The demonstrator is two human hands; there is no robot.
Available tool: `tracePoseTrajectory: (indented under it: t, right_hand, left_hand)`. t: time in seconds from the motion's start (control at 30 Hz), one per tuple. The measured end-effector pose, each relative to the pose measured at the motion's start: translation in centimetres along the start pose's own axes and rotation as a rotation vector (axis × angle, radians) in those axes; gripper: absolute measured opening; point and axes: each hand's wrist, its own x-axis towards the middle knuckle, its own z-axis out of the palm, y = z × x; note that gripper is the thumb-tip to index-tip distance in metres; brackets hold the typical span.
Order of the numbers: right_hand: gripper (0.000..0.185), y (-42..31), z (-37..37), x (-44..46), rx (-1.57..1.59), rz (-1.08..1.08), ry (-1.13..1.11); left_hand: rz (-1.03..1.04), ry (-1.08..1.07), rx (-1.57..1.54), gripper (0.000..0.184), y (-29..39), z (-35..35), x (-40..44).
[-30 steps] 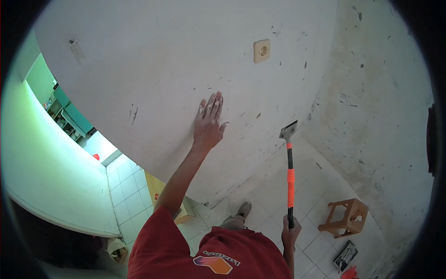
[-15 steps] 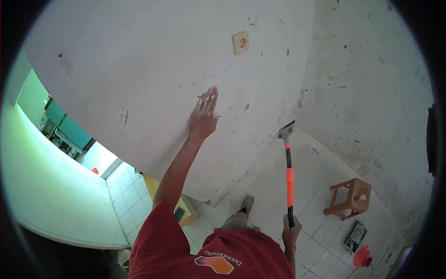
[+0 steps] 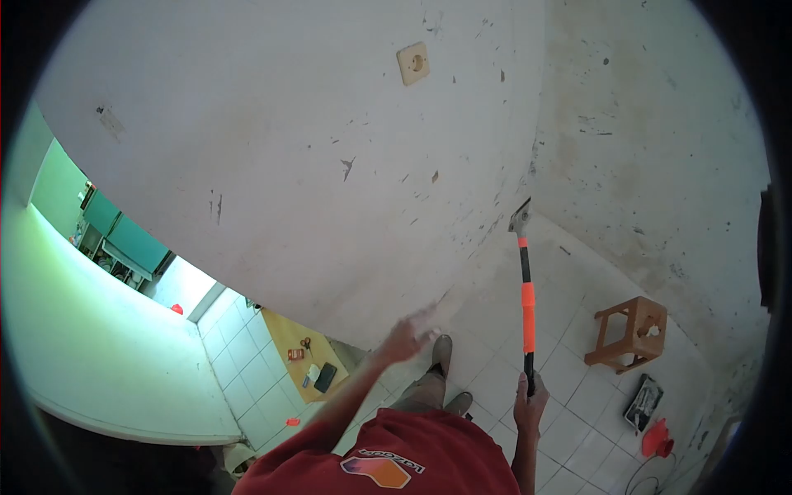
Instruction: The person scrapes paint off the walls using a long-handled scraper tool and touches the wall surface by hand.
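My right hand [image 3: 530,403] is wrapped round the lower black grip of a long-handled scraper [image 3: 529,318]. The tool stands nearly upright, its orange and black handle leading up to a metal blade head [image 3: 520,217] near the corner of the two walls. From this view I cannot tell whether the blade touches the wall. My left hand [image 3: 404,340] is low in front of the white wall [image 3: 272,173], above my foot, its fingers stretched out and smeared by motion. It holds nothing that I can see. Dark chips and scratches mark the wall.
A beige socket [image 3: 413,63] is on the wall. At right are a brown plastic stool [image 3: 634,334], a dark tray [image 3: 643,403] and a red item with a cord [image 3: 657,438]. A yellow table [image 3: 285,330] at left bears a phone [image 3: 326,377] and scissors [image 3: 306,343].
My left hand has come off the wall and dropped down and to the right. The scraper, still in my right hand, has shifted slightly right, its head turned. The view has moved a little.
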Motion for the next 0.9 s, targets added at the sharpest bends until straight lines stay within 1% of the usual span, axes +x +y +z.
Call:
tracePoseTrajectory:
  t: [0.03, 0.07, 0.13, 0.17, 0.23, 0.27, 0.33, 0.37, 0.43, 0.47, 0.53, 0.57, 0.6, 0.63, 0.67, 0.8, 0.87, 0.9]
  right_hand:
    - [0.026, -0.4, 0.3, 0.0, 0.002, 0.010, -0.010]
    - [0.028, -0.8, 0.5, 0.0, -0.027, -0.024, -0.040]
    - [0.030, -2.5, 1.0, 0.1, -0.056, -0.054, -0.079]
    - [0.030, -3.8, 1.4, -0.2, -0.022, -0.013, -0.128]
    - [0.031, -5.5, 2.7, -0.9, 0.010, 0.032, -0.181]
    - [0.033, -6.2, 3.5, -1.3, 0.019, -0.008, -0.209]
    - [0.039, -7.1, 4.7, -1.9, 0.017, -0.062, -0.276]
    - [0.039, -7.9, 5.4, -2.2, 0.021, -0.059, -0.270]
    - [0.040, -9.8, 6.9, -3.0, -0.041, -0.128, -0.301]
    - [0.039, -10.5, 7.8, -3.4, 0.008, -0.116, -0.299]
    - [0.039, -10.1, 10.0, -4.1, 0.013, -0.138, -0.271]
    - [0.038, -9.9, 11.2, -4.5, 0.008, -0.162, -0.254]
    - [0.038, -10.5, 11.8, -4.8, 0.015, -0.155, -0.240]
    - [0.038, -11.3, 12.4, -5.1, 0.049, -0.065, -0.300]
    - [0.038, -11.8, 13.2, -5.6, 0.084, 0.027, -0.361]
    - [0.035, -11.4, 16.8, -7.8, 0.114, -0.021, -0.310]
    - [0.042, -11.7, 18.4, -9.3, 0.225, -0.039, -0.260]
    - [0.042, -11.7, 19.2, -9.8, 0.227, -0.033, -0.248]
  left_hand:
    - [0.049, -0.054, -0.023, 0.065, -0.5, 1.9, -1.4]
    - [0.035, -0.059, -0.021, 0.065, 0.5, 2.9, -2.4]
    - [-0.229, -0.138, -0.536, 0.066, 3.3, 4.0, -3.8]
    - [-0.240, -0.136, -0.538, 0.066, 3.2, 4.5, -3.8]
    - [-0.198, -0.039, -0.764, 0.070, 2.7, 4.7, -3.1]
    - [-0.202, -0.038, -0.765, 0.070, 2.4, 4.3, -2.6]
    - [-0.157, 0.044, -0.980, 0.066, 3.0, 2.0, -0.3]
    - [-0.156, 0.037, -0.977, 0.066, 3.6, 0.8, 0.8]
    - [-0.167, 0.102, -0.947, 0.065, 5.4, -1.7, 2.8]
    - [-0.164, 0.089, -0.943, 0.065, 5.9, -2.6, 3.5]
    - [-0.299, 0.118, -1.216, 0.060, 6.1, -4.3, 4.6]
    - [-0.300, 0.101, -1.210, 0.060, 5.7, -5.0, 4.8]
    - [-0.284, 0.143, -1.239, 0.060, 5.3, -5.6, 5.0]
    - [-0.271, 0.184, -1.269, 0.060, 4.8, -6.2, 5.1]
    - [-0.276, 0.168, -1.266, 0.060, 4.3, -6.8, 5.1]
    - [-0.275, 0.190, -1.314, 0.048, 1.8, -8.6, 5.0]
    - [-0.267, 0.198, -1.328, 0.045, 0.6, -8.8, 4.3]
    - [-0.273, 0.212, -1.286, 0.043, 1.0, -9.4, 3.7]
